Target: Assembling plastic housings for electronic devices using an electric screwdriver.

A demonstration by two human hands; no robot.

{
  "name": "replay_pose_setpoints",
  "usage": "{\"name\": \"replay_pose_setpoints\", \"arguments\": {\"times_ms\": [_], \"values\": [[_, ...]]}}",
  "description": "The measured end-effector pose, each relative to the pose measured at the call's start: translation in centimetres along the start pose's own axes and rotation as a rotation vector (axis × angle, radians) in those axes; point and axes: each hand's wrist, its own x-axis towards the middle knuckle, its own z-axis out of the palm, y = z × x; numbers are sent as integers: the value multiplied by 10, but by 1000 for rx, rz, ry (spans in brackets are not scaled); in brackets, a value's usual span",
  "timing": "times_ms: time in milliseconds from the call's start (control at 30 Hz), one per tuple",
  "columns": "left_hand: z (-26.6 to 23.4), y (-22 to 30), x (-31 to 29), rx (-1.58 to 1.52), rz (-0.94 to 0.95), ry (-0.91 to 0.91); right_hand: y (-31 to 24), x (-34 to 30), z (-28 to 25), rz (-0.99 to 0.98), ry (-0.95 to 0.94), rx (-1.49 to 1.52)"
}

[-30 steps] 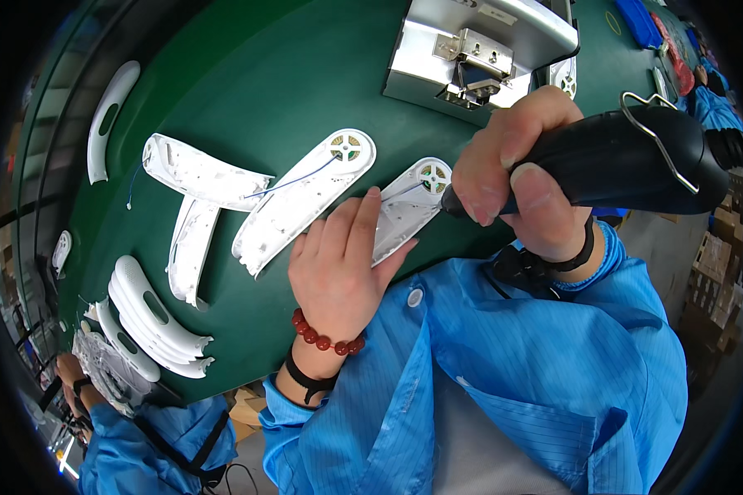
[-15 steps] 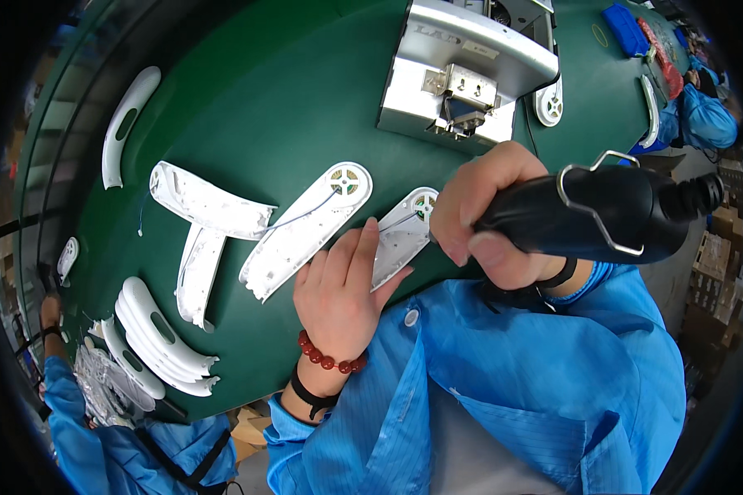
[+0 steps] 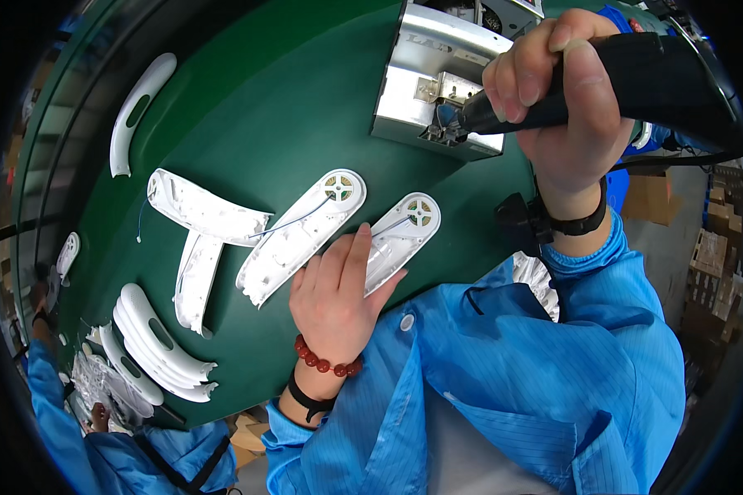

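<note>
My right hand [image 3: 565, 99] is wrapped round a black electric screwdriver [image 3: 636, 78]. The driver's tip is at the front pick-up part of a silver metal screw feeder [image 3: 396, 91]; whether a screw sits on it I cannot tell. My left hand [image 3: 338, 276] holds a white plastic shell [image 3: 400, 239] on the bench, index finger along one edge and thumb at the other. A round slotted disc and a thin wire show in this shell. Just left of it lies a longer white shell [image 3: 293, 247] with a similar disc and a blue wire.
Two more white shells [image 3: 210, 210] lie crossed on the green bench [image 3: 264, 115]. Curved white covers [image 3: 161, 342] are stacked at lower left, near clear plastic bags [image 3: 99, 379]. A single cover [image 3: 136, 111] lies farther off. A co-worker's blue sleeve [image 3: 49, 388] shows at left.
My right hand has carried the screwdriver up and away from the held shell to the screw feeder. My left hand remains on the shell, almost unmoved.
</note>
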Motion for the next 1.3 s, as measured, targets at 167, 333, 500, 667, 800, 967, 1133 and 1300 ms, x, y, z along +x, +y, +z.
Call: {"name": "replay_pose_setpoints", "arguments": {"times_ms": [167, 333, 500, 667, 800, 967, 1133, 1300], "values": [[0, 1, -1, -2, 0, -4, -6, 2, 6, 5, -17, 0], [-1, 1, -3, -9, 4, 1, 5, 0, 4, -48, -6, -13], [1, -1, -4, 12, 17, 58, -5, -8, 1, 124, -235, -108], [1, -6, -6, -16, -7, 37, -9, -40, 31, 155, -271, 55], [0, -6, -6, 4, -6, 32, 1, -58, 41, 208, -291, 32], [2, -5, -7, -24, -14, 26, 6, -61, 41, 270, -330, -12], [3, -6, -8, -32, -31, 11, 13, -64, 43, 277, -347, -60], [3, -7, -7, -9, -21, 28, 25, -63, 55, 198, -258, 4]]}}
